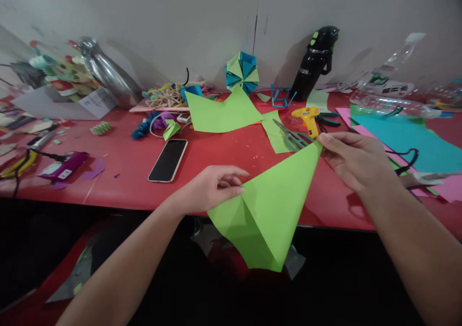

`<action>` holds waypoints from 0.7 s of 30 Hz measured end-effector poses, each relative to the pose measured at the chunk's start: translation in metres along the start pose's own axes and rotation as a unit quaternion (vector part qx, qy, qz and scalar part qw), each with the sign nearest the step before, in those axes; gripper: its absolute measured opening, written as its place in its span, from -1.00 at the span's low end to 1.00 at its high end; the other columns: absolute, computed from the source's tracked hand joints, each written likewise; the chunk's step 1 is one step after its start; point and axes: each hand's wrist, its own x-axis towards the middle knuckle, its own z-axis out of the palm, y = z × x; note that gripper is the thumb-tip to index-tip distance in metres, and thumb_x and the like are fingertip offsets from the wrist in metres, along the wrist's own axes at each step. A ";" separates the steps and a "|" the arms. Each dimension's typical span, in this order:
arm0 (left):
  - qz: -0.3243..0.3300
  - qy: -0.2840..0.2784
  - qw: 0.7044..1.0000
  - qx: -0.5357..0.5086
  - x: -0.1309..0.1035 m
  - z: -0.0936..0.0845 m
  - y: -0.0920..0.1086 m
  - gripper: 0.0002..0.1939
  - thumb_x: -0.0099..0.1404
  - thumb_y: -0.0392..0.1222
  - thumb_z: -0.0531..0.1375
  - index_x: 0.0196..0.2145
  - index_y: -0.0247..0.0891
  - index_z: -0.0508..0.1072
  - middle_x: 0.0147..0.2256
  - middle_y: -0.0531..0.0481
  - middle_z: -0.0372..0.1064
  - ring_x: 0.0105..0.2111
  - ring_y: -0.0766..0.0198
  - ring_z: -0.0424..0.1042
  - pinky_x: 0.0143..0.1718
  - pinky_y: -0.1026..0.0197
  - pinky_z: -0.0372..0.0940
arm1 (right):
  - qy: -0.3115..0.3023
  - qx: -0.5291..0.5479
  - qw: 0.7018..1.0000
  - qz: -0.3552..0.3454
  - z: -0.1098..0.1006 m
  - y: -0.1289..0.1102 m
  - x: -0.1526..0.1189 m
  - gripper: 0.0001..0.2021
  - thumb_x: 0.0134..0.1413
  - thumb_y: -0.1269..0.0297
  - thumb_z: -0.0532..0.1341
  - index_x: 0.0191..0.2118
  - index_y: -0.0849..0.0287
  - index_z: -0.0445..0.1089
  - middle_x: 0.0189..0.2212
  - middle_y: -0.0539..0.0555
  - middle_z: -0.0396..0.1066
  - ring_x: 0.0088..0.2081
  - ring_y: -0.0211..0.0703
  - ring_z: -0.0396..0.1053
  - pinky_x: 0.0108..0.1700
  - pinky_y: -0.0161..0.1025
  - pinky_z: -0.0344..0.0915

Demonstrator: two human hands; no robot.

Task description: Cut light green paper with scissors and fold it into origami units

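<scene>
A bright green paper sheet (274,201) is folded over diagonally and hangs partly past the table's front edge. My right hand (357,160) pinches its upper right corner between thumb and fingers. On the other side, my left hand (212,189) has its thumb against the sheet's left edge, with the fingers curled around there. Beyond the sheet lie scissors (294,136), partly on a smaller green paper piece (276,128). A larger green sheet with a wavy cut edge (220,114) rests farther back.
A phone (168,160) lies left of my hands on the red table (119,157). Behind are a yellow glue gun (307,120), a black bottle (312,66) and a blue-green paper wheel (241,71). Coloured sheets (411,138) and clear plastic bottles (393,71) are at right.
</scene>
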 end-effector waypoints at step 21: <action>-0.017 0.036 0.998 -0.047 -0.005 0.002 0.014 -0.68 0.22 -0.16 0.36 -0.09 -0.31 0.53 -0.20 -0.10 0.61 -0.14 0.17 0.61 -0.05 0.18 0.50 | 0.025 -0.017 0.999 -0.023 -0.008 0.002 0.006 -0.77 -0.24 0.28 0.57 -0.38 0.19 0.62 -0.46 0.05 0.56 -0.36 -0.20 0.52 -0.14 -0.20 0.52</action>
